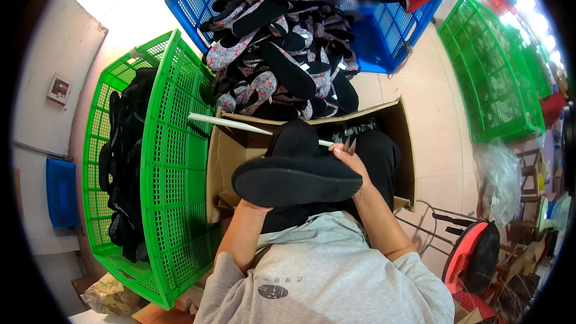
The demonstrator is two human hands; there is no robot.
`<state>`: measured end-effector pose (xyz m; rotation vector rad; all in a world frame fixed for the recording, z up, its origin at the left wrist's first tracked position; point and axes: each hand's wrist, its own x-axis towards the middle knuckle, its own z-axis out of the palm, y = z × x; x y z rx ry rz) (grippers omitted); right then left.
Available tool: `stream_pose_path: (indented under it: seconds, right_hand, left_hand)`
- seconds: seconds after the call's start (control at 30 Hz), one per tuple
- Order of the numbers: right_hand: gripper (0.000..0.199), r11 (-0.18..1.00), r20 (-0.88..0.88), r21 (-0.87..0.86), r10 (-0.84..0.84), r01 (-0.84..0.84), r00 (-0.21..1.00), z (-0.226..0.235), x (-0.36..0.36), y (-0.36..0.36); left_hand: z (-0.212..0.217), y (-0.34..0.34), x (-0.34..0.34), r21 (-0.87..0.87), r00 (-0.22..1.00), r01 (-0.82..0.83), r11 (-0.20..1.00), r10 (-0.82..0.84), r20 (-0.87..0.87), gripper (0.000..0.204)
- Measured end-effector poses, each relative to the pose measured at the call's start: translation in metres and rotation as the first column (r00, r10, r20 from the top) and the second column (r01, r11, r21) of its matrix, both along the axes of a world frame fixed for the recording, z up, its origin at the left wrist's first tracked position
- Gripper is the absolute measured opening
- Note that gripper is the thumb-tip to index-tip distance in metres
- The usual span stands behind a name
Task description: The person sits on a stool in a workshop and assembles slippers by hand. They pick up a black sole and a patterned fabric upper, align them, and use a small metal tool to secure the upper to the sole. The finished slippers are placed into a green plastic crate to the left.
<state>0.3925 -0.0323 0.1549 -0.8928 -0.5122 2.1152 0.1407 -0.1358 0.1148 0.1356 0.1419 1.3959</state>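
Right now a black slipper (297, 183) is held over the person's lap, its dark sole turned up toward the view and its length running from left to right. The left hand (255, 207) is set against the lower edge near the left end; its fingers go out of sight behind the slipper, so how far they are closed cannot be told. At the other end the right hand (355, 165) touches the slipper, with its fingers bent and gripping small metal snips (350, 146), whose points stick up. Beyond the slipper lies a long white stick (231, 123), its middle hidden by black cloth and its right end near the right hand's fingers. Around the person's black-trousered legs stands an open cardboard box (408, 168). To the left, a green crate (180, 174) holds black slippers (129, 144), while past the box a blue crate (384, 36) bears a heap of patterned slippers (288, 54) with black soles. Farther right, another green crate (492, 72) stands on the tiled floor (441, 156), near a clear plastic bag (498, 180).
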Motion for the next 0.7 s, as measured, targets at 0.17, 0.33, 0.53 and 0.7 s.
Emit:
stream_pose_path:
  seconds: [0.17,0.33,0.53,0.7]
  right_hand:
    - [0.023,1.000,0.046,0.006,0.002,-0.003,0.999,0.002,-0.008,-0.009]
    - [0.028,0.980,-0.095,0.180,-0.063,0.080,0.993,0.024,0.001,-0.005]
    - [0.026,0.935,-0.035,0.348,-0.067,0.075,0.997,0.038,-0.002,-0.002]
    - [0.015,0.918,0.060,0.394,-0.068,0.039,0.996,0.033,0.000,-0.011]
  left_hand:
    - [0.059,0.001,0.006,-0.016,0.977,-0.065,0.998,0.060,-0.203,0.040]
    - [0.168,0.014,0.016,-0.026,0.751,0.077,0.997,-0.076,-0.656,0.048]
    - [0.126,0.023,0.042,0.068,-0.293,0.245,0.967,0.141,-0.946,0.019]
    - [0.098,0.024,0.056,-0.154,0.561,0.162,0.975,-0.219,-0.799,0.020]
